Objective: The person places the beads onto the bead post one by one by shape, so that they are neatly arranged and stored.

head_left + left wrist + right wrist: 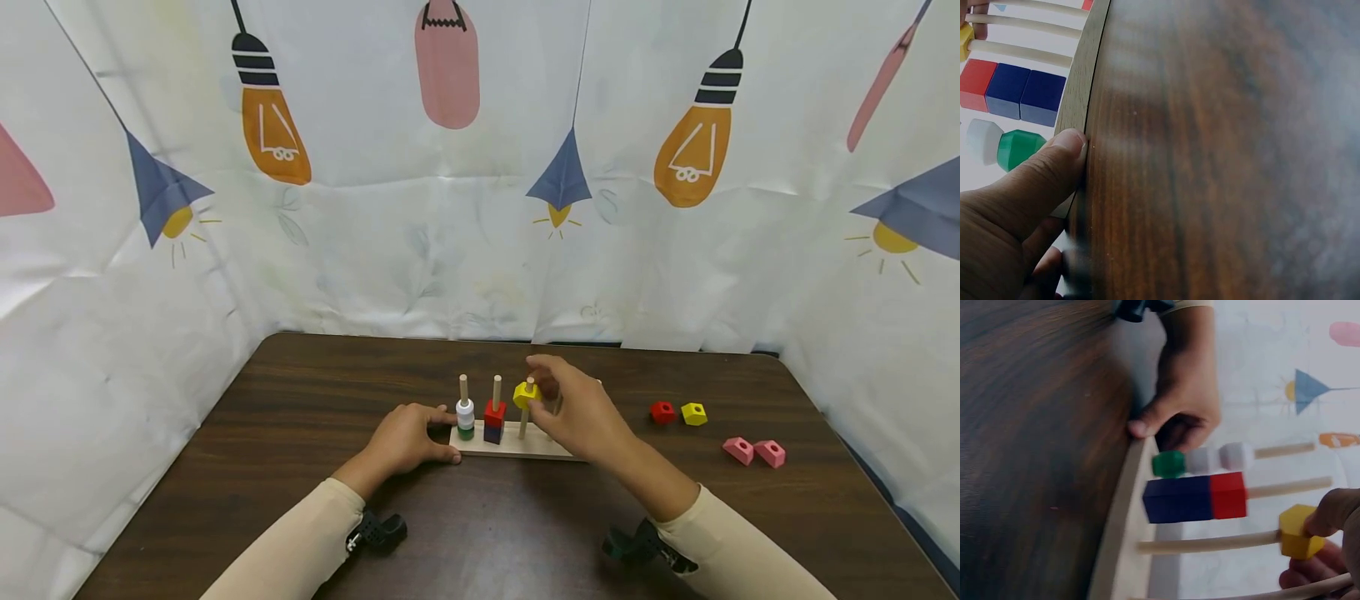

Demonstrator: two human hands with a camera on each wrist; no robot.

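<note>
My left hand [405,439] grips the left end of a wooden peg board [513,444], thumb along its front edge. On the first peg, a green bead [1168,464] sits below two white beads [1235,456]. Two dark blue blocks [1025,94] and a red block [977,84] are stacked on the second peg. My right hand [577,408] pinches a yellow faceted bead [1297,531] that is around the upper part of the third peg [1210,544], well above the base. Further pegs to the right are partly hidden by this hand.
To the right on the dark wooden table [300,400] lie a red block [663,412] and a yellow block [693,414]. Nearer to me are two pink blocks [770,453]. A white patterned curtain [360,250] hangs behind the table and along its sides.
</note>
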